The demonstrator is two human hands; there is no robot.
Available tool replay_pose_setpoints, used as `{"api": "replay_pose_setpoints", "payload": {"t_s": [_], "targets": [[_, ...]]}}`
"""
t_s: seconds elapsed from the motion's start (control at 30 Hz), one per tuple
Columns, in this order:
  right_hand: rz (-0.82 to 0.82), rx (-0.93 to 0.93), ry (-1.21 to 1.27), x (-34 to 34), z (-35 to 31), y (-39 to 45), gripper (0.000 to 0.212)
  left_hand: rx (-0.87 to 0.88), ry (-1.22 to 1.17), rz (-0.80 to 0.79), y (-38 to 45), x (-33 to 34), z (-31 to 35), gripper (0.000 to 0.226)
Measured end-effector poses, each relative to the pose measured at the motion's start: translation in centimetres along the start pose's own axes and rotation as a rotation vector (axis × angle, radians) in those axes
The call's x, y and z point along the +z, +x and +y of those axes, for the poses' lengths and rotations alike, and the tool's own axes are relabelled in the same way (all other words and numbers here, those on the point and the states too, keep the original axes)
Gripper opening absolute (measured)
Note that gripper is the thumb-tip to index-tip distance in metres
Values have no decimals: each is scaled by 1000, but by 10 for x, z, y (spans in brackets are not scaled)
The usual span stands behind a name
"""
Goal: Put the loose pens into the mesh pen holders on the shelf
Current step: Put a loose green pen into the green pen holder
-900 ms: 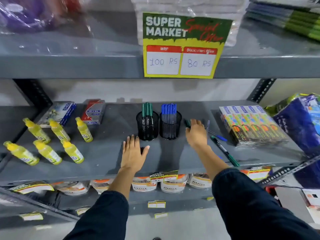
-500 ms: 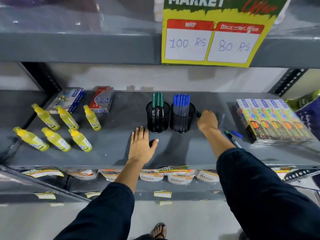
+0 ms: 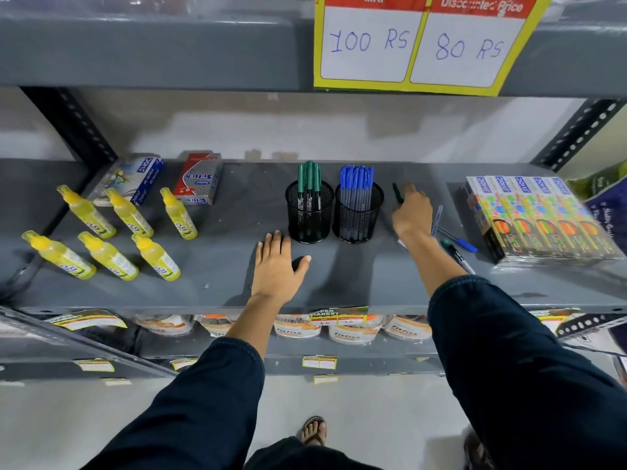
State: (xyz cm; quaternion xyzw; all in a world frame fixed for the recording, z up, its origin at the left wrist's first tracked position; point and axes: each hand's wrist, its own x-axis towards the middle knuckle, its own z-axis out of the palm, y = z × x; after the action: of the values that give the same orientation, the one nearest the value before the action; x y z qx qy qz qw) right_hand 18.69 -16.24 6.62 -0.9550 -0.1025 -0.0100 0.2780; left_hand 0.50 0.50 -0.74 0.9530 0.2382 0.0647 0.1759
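Two black mesh pen holders stand mid-shelf: the left holder [image 3: 309, 215] carries green pens, the right holder [image 3: 358, 215] carries blue pens. My right hand [image 3: 412, 213] is just right of the blue holder, fingers closed around a green pen [image 3: 397, 192] whose tip sticks out past my knuckles. Beside that hand lie loose pens: a pale blue pen [image 3: 437, 220], a blue-capped pen [image 3: 461, 243] and a dark marker [image 3: 458, 256]. My left hand [image 3: 276, 266] rests flat and empty on the grey shelf [image 3: 224, 279], in front of the green holder.
Several yellow bottles [image 3: 112, 239] lie at the shelf's left, with two small boxes [image 3: 198, 179] behind them. A stack of colourful packs [image 3: 539, 218] sits at the right. A price sign [image 3: 420, 42] hangs from the upper shelf. Tubs [image 3: 353, 330] fill the shelf below.
My right hand has closed on the green pen and lifted it slightly toward the back, beside the blue holder. The camera has moved closer and tilted down. My left hand stayed flat.
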Motion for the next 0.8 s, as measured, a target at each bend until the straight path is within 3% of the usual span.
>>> {"api": "replay_pose_setpoints", "payload": {"t_s": [0.17,0.4,0.57,0.8], "targets": [[148,-81,257,-28,-27,14,61,-1,6,6,0,1,0,61],[106,-389,629,-46,-96,-12,60,-11,-13,14,0,0,-1,65],[28,-471,621,-11,-120,-28,54,-6,-29,0,-1,-1,-1,65],[-94,-474,363,34,-117,-32,49,-2,-49,-2,-1,0,-2,66]]}}
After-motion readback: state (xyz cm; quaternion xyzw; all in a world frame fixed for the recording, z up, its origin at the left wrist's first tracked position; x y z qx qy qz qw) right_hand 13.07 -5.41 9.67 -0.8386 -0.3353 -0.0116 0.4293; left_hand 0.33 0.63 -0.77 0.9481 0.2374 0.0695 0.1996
